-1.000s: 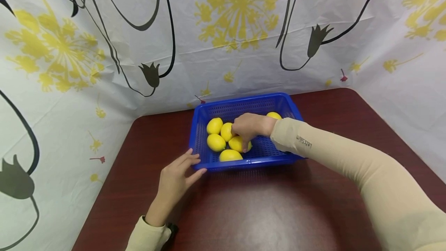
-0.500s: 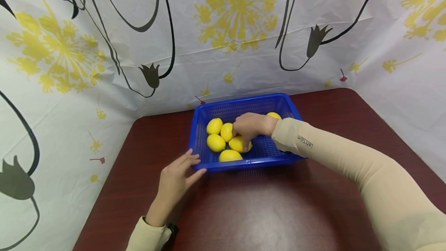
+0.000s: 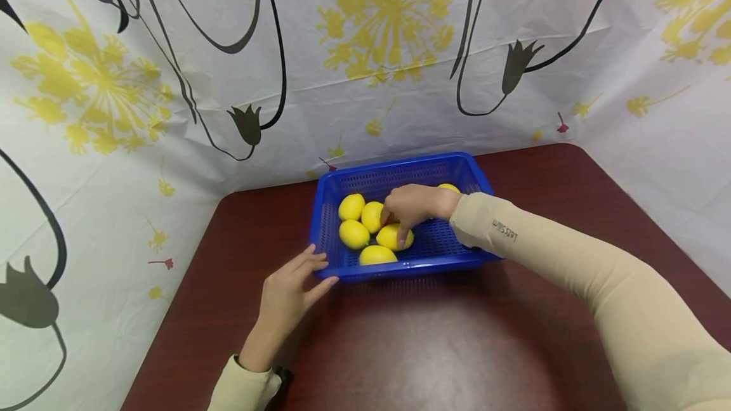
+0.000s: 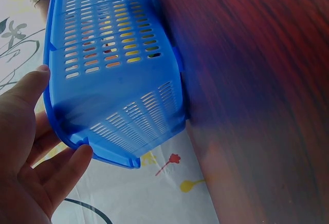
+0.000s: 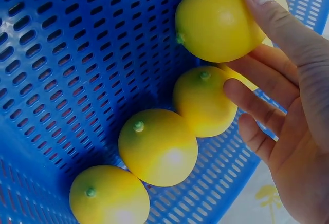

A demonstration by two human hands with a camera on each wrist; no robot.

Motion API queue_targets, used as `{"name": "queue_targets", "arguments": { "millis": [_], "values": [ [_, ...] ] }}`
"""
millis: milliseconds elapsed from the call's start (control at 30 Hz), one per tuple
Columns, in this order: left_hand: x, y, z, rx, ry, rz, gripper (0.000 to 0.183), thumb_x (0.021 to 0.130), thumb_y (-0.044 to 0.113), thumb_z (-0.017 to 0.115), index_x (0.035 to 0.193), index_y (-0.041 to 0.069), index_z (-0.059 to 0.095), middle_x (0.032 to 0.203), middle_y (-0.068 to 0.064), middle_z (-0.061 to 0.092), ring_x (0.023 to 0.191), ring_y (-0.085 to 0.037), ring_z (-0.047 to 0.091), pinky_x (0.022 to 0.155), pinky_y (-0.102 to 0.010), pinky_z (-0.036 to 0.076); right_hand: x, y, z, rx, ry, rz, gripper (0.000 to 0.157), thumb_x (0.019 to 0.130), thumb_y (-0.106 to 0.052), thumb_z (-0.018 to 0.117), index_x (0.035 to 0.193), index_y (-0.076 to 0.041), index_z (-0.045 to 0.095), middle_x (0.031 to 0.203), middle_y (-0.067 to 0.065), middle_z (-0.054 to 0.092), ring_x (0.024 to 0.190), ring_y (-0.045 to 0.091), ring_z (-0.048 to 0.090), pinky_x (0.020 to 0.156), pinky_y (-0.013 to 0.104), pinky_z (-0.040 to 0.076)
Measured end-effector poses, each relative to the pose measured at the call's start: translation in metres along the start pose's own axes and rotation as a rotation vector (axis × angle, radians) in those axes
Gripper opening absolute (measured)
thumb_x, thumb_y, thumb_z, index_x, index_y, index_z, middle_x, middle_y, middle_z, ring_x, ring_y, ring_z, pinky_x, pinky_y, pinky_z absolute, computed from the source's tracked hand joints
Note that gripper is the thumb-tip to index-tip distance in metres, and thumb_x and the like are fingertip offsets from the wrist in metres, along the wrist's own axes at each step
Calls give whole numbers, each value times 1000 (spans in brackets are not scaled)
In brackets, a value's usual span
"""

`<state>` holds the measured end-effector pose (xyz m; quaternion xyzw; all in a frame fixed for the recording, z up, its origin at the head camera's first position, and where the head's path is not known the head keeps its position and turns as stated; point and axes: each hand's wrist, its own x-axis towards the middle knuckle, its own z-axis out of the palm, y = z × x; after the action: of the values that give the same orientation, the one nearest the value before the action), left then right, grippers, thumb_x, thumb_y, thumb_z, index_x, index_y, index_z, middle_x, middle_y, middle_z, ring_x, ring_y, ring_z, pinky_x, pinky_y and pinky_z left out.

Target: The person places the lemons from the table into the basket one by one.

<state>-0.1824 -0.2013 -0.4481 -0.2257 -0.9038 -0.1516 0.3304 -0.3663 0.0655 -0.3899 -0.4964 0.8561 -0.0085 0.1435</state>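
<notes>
A blue plastic basket (image 3: pixel 451 261) with slotted walls holds several yellow lemons. My right hand (image 3: pixel 415 203) reaches into it and pinches one lemon (image 5: pixel 218 21), thumb on one side and fingers around the other. Beside that lemon, others (image 5: pixel 158 147) line up along the basket's wall in the right wrist view. Another lemon (image 3: pixel 449 188) sits apart at the far right, partly hidden by the right wrist. At the near left corner, my left hand (image 3: pixel 292 284) holds the basket's rim. Its thumb (image 4: pixel 33 82) meets the rim edge in the left wrist view, with fingers curving around the corner.
The basket stands on a dark red-brown table (image 3: pixel 434 347), toward its back edge. White cloth (image 3: pixel 200 81) printed with yellow and grey flowers rises behind the table and on both sides. The right sleeve (image 3: pixel 571 259) crosses over the basket's right side.
My right hand and the pinched lemon have shifted very slightly to the right, with the forearm following. The left hand and basket stay in place.
</notes>
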Motion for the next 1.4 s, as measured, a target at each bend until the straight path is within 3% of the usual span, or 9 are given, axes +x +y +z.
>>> {"name": "queue_targets", "arguments": {
  "millis": [200, 433, 667, 1000, 1400],
  "values": [
    [1, 0, 1, 1, -4, 3, 35, 74, 38, 86, 96, 12, 76, 107, -4, 77, 115, -22, 69, 82, -38, 61, -5, 5, -2, 54, 10, 5, 58, 73, -43, 86, 123, -19, 70, 115, -1, 75, 108, 18, 69, 96, 38, 56],
    [4, 2, 0, 2, -24, 6, 35, 74, 38, 86, 96, 12, 76, 107, -4, 77, 115, -22, 69, 82, -38, 61, -16, 6, -18, 83, 44, 97, 65, 78, -44, 82, 133, -16, 64, 121, 3, 73, 112, 23, 68, 98, 42, 55],
    [9, 1, 1, 4, -30, 17, 37, 73, 36, 88, 97, 12, 76, 107, -4, 77, 115, -23, 70, 82, -37, 62, -37, 11, -47, 69, 147, 70, 59, 81, -45, 79, 131, -18, 65, 120, 5, 73, 108, 24, 69, 91, 41, 57],
    [10, -5, 4, 18, -32, 22, 37, 73, 38, 87, 97, 12, 76, 106, -4, 78, 114, -23, 70, 78, -37, 62, -71, 8, -85, -8, 318, 118, 53, 83, -45, 77, 129, -21, 66, 110, -2, 75, 98, 17, 69, 85, 40, 56],
    [17, -8, 1, 41, -74, 42, 43, 74, 38, 86, 108, 13, 76, 112, -5, 75, 116, -24, 69, 81, -38, 62, -93, 15, -60, -8, 290, 179, 54, 86, -49, 72, 132, -22, 64, 113, -1, 73, 102, 24, 63, 86, 43, 53]
  ]
}}
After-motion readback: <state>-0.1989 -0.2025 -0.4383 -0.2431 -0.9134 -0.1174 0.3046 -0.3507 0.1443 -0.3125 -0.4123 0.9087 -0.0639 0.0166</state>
